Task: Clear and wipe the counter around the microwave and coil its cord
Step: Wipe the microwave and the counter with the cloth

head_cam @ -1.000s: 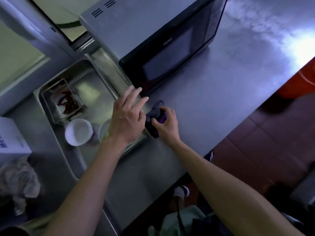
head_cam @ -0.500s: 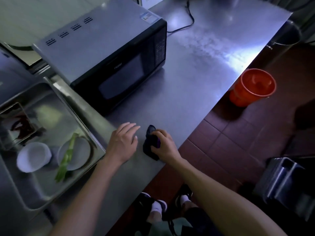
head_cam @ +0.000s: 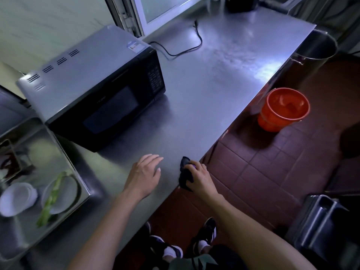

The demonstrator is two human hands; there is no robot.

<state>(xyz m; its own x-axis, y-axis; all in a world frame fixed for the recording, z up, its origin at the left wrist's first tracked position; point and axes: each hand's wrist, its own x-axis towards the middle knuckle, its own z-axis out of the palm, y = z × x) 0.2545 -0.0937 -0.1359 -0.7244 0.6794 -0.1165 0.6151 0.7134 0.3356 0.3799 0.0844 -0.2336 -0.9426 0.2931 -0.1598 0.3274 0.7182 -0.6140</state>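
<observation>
A black and silver microwave (head_cam: 93, 86) stands on the steel counter (head_cam: 204, 90). Its black cord (head_cam: 183, 50) trails uncoiled across the counter behind it toward the window. My right hand (head_cam: 198, 177) grips a dark purple cloth (head_cam: 184, 173) at the counter's front edge. My left hand (head_cam: 145, 173) rests flat on the counter just left of the cloth, fingers straight, holding nothing.
A steel tray (head_cam: 81, 184) at left holds a white bowl (head_cam: 17, 197), a plate with green stalks (head_cam: 51, 199) and a dish of red chillies (head_cam: 9, 162). An orange bucket (head_cam: 282, 110) and a steel pot (head_cam: 319, 47) stand on the red tiled floor to the right.
The view has swung right and up, bringing the cord and bucket into sight. Both hands have moved right along the counter's front edge, away from the tray, the right still gripping the cloth.
</observation>
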